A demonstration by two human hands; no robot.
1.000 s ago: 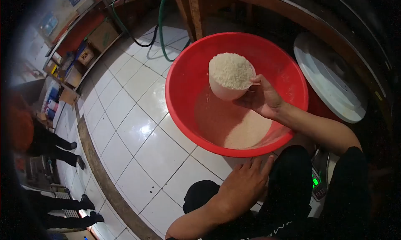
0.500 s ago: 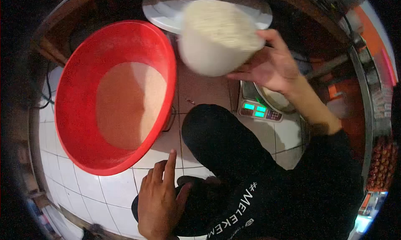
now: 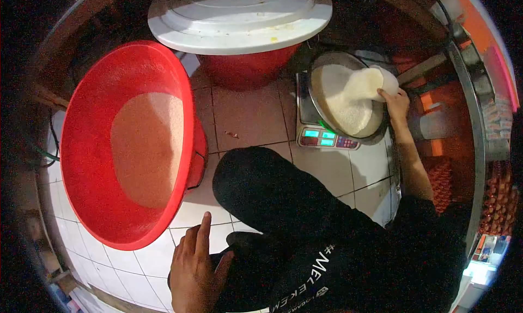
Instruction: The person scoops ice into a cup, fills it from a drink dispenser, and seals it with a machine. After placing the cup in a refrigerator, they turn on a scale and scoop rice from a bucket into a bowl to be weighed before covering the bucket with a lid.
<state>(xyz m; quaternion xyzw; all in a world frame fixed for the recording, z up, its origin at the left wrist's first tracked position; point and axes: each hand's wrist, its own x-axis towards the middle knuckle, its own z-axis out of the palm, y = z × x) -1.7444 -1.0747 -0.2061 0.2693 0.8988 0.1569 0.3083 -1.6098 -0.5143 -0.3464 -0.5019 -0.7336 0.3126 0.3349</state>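
Observation:
My right hand (image 3: 399, 101) grips a white plastic scoop (image 3: 388, 79), tilted on its side over a round metal bowl (image 3: 333, 59). Pale, fine-grained stuff (image 3: 357, 97) pours from the scoop's mouth into the bowl, where it lies heaped. Beneath the bowl is a digital scale (image 3: 329, 142) with lit green displays; its digits are too small to read. Low in the view, my left hand (image 3: 193, 272) holds nothing, fingers stretched out beside my knee. A large red tub (image 3: 90, 155) to the left contains more of the grainy stuff (image 3: 147, 149).
A second red tub (image 3: 245, 70) with a white lid (image 3: 239, 18) stands at the back. My black-clothed knee (image 3: 256, 182) is between the open tub and the scale. Stacked egg trays (image 3: 497, 212) are at the right edge. White tiles (image 3: 125, 272) cover the floor.
My right hand has carried the full scoop from above the floor rightward to the bowl and tipped it, so the contents stream out. My left hand has barely moved. The view has shifted.

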